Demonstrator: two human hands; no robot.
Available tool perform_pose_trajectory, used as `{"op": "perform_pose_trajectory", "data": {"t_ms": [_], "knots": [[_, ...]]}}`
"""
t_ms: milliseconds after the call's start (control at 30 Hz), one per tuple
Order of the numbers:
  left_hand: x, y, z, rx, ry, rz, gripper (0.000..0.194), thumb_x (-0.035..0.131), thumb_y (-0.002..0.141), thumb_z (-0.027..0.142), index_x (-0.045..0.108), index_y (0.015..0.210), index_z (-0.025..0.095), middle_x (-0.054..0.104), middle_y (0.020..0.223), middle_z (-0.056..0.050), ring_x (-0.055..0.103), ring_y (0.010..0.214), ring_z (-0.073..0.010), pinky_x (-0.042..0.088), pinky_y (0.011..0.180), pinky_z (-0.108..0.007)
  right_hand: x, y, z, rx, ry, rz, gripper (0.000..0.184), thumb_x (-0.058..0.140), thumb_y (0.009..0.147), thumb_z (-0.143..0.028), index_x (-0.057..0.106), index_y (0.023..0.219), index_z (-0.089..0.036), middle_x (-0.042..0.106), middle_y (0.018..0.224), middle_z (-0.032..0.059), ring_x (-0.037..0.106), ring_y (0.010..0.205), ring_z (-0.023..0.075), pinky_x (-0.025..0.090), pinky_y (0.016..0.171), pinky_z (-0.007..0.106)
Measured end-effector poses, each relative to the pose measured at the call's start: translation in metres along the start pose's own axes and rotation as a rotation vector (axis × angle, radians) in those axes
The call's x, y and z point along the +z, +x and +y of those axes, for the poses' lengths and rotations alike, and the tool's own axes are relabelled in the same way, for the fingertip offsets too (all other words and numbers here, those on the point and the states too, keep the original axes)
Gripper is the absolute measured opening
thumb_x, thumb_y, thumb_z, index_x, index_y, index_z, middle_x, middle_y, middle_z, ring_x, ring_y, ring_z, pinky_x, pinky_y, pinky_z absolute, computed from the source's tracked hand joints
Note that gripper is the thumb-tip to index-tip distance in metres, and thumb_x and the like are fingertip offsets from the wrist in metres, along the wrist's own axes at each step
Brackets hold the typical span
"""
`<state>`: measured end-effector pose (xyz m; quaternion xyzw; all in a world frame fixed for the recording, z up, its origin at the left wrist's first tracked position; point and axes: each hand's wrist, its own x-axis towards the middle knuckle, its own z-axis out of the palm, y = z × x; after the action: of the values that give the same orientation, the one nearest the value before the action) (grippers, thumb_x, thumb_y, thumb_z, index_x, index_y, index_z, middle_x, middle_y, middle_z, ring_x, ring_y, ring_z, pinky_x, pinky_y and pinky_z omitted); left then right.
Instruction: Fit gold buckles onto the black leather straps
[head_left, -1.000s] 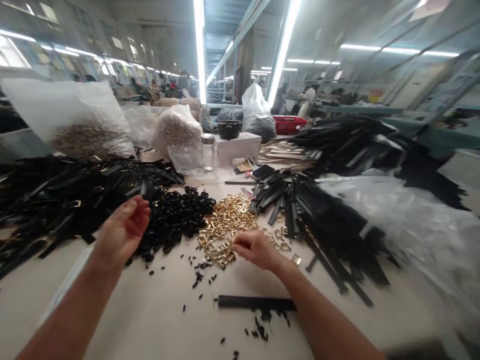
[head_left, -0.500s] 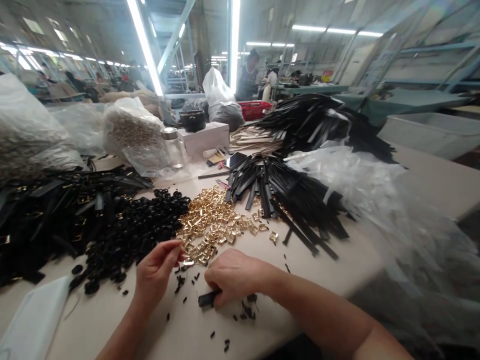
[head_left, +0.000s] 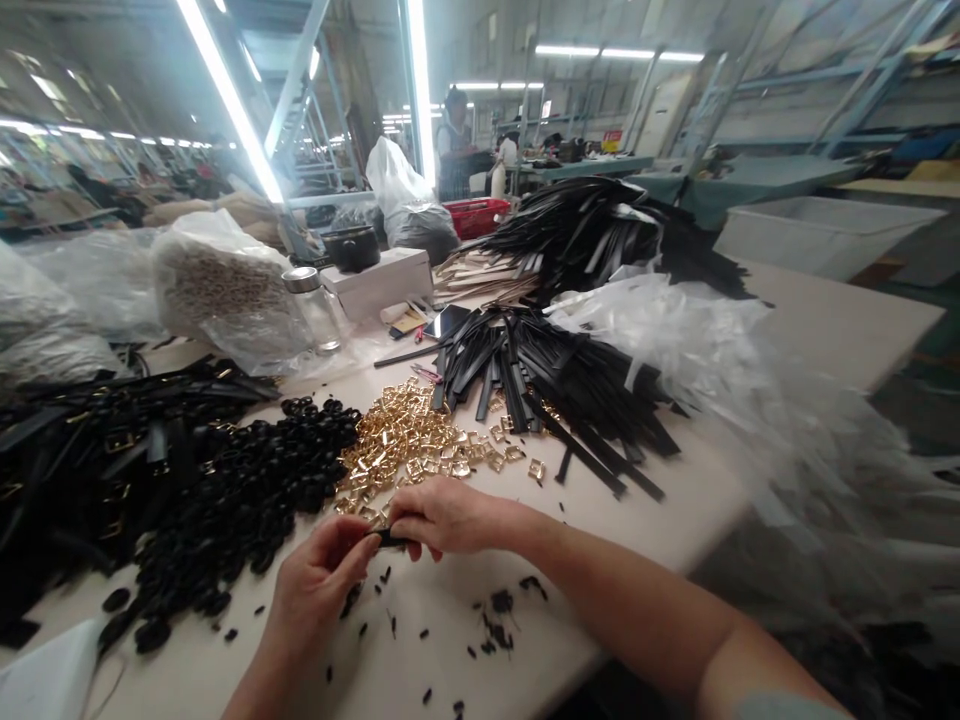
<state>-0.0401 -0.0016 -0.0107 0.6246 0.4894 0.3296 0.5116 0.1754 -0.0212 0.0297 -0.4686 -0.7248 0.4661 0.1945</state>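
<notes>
A short black strap (head_left: 388, 538) spans the gap between my two hands, just above the table in front of the buckle pile. My left hand (head_left: 319, 575) is closed at the strap's left end, thumb against the fingers; whether a buckle is also in that pinch is hidden. From the right, my right hand (head_left: 442, 515) grips the strap with its fingers bent over it. Gold buckles (head_left: 405, 430) lie heaped right behind the hands. To their left is a mound of small black loops (head_left: 300, 455).
Black straps (head_left: 517, 365) fan out behind the buckles, beside plastic sheeting (head_left: 697, 340). Buckled straps (head_left: 112, 440) are piled at left. A glass jar (head_left: 315, 310), a white box (head_left: 382, 285) and a stuffed plastic bag (head_left: 217, 285) stand farther back. Black scraps (head_left: 495, 620) litter the tabletop.
My right hand has lifted the black strap up and left to meet my left hand; the two were apart before. The whole view has shifted slightly.
</notes>
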Motion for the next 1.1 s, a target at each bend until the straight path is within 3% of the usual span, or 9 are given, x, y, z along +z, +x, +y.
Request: {"op": "perform_pose_trajectory", "data": {"t_ms": [133, 233, 367, 533, 867, 1100], "knots": [[0.004, -0.001, 0.007, -0.132, -0.204, 0.006, 0.036, 0.081, 0.064, 0.047, 0.065, 0.074, 0.017, 0.063, 0.056, 0.000, 0.056, 0.048, -0.0113, 0.046, 0.047, -0.020, 0.005, 0.000, 0.006, -0.035, 0.114, 0.108, 0.020, 0.062, 0.087, -0.026, 0.064, 0.105, -0.019, 0.065, 0.072, -0.0049, 0.055, 0.053, 0.0054, 0.042, 0.056, 0.017], [0.007, -0.002, 0.015, -0.290, -0.437, 0.094, 0.038, 0.085, 0.057, 0.039, 0.061, 0.075, 0.017, 0.065, 0.057, 0.000, 0.059, 0.049, -0.0123, 0.046, 0.044, -0.018, 0.010, 0.003, 0.013, -0.133, -0.023, 0.305, 0.035, 0.077, 0.075, -0.034, 0.067, 0.106, -0.021, 0.070, 0.082, -0.0021, 0.060, 0.069, 0.0088, 0.043, 0.063, 0.019], [0.006, -0.003, 0.020, -0.369, -0.611, 0.171, 0.030, 0.082, 0.058, 0.022, 0.060, 0.078, 0.016, 0.067, 0.065, 0.000, 0.064, 0.056, -0.0118, 0.050, 0.048, -0.015, 0.019, 0.011, 0.024, -0.306, -0.248, 0.460, 0.019, 0.073, 0.080, -0.034, 0.070, 0.091, -0.019, 0.070, 0.084, 0.0001, 0.061, 0.074, 0.0102, 0.043, 0.067, 0.021], [0.003, -0.004, 0.022, -0.437, -0.709, 0.179, 0.016, 0.074, 0.067, 0.014, 0.062, 0.079, 0.015, 0.064, 0.064, 0.002, 0.062, 0.051, -0.0090, 0.049, 0.043, -0.013, 0.029, 0.016, 0.028, -0.458, -0.336, 0.584, 0.026, 0.066, 0.086, -0.041, 0.069, 0.098, -0.018, 0.070, 0.087, 0.0015, 0.063, 0.075, 0.0101, 0.046, 0.066, 0.020], [0.005, -0.004, 0.026, -0.589, -0.804, 0.250, 0.012, 0.054, 0.083, 0.006, 0.064, 0.086, 0.012, 0.068, 0.070, -0.005, 0.061, 0.045, -0.0086, 0.049, 0.040, -0.014, 0.033, 0.023, 0.032, -0.477, -0.332, 0.645, 0.021, 0.065, 0.086, -0.038, 0.070, 0.087, -0.017, 0.069, 0.078, 0.0003, 0.062, 0.069, 0.0089, 0.046, 0.062, 0.019], [0.004, -0.003, 0.023, -0.591, -0.795, 0.237, 0.010, 0.059, 0.079, 0.008, 0.064, 0.086, 0.013, 0.068, 0.069, -0.003, 0.061, 0.045, -0.0087, 0.050, 0.040, -0.014, 0.033, 0.024, 0.032, -0.437, -0.336, 0.602, 0.021, 0.064, 0.086, -0.038, 0.068, 0.088, -0.018, 0.070, 0.082, 0.0010, 0.063, 0.071, 0.0100, 0.047, 0.064, 0.020]]}}
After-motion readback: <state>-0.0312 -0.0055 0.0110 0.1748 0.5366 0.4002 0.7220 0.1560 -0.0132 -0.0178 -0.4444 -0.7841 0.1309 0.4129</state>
